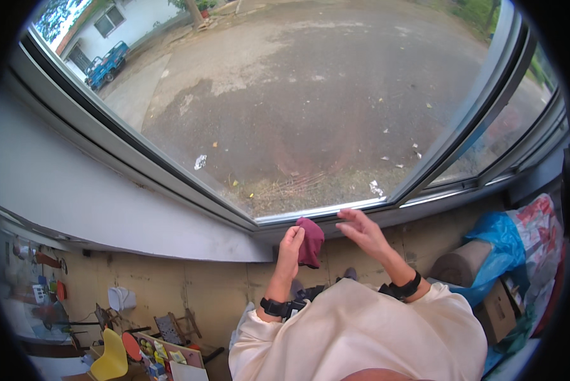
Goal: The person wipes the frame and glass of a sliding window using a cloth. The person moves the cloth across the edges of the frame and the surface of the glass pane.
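My left hand [292, 243] pinches a maroon cloth [311, 243] at its upper left, and the cloth hangs down beside the fingers. To its right, my right hand [358, 227] is raised with fingers apart and nothing in it. Both hands are in front of a large window [313, 119] in a metal frame. The bottom rail of the window frame [323, 209] runs just beyond the cloth and the fingertips. Dark straps circle both forearms.
At right are a rolled mat [461, 263], a blue plastic bag [499, 233] and a cardboard box [497, 312]. At lower left are a white bucket [122, 299], a yellow chair [110, 356], a small wooden stool [186, 325] and a cluttered table [194, 357].
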Tool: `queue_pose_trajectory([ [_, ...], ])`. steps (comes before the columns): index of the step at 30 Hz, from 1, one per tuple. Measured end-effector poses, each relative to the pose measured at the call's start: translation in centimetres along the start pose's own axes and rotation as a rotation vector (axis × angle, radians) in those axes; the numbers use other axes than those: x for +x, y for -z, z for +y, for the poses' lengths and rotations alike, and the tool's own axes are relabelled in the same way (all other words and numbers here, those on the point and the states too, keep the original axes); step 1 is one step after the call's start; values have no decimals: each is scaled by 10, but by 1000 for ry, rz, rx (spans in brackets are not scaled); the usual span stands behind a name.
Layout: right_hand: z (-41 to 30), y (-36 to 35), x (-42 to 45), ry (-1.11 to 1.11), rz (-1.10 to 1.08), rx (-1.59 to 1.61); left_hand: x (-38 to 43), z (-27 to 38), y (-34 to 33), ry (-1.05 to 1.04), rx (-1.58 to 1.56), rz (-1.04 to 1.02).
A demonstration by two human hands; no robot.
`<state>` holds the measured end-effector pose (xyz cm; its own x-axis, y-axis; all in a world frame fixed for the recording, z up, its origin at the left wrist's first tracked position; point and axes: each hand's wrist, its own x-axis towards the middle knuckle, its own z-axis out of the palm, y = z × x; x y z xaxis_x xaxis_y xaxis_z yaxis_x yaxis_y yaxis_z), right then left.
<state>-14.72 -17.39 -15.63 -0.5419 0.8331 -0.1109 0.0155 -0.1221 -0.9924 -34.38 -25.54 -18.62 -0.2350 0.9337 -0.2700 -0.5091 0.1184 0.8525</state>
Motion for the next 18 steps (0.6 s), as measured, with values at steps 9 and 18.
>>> queue_pose_trajectory([
  [9, -2, -6, -9, -26, -123, 113, 8, 16, -40, -350, 745, -210],
  [18, -34, 47, -24, 63, -17, 145, 27, 11, -80, 11, 282, -593],
])
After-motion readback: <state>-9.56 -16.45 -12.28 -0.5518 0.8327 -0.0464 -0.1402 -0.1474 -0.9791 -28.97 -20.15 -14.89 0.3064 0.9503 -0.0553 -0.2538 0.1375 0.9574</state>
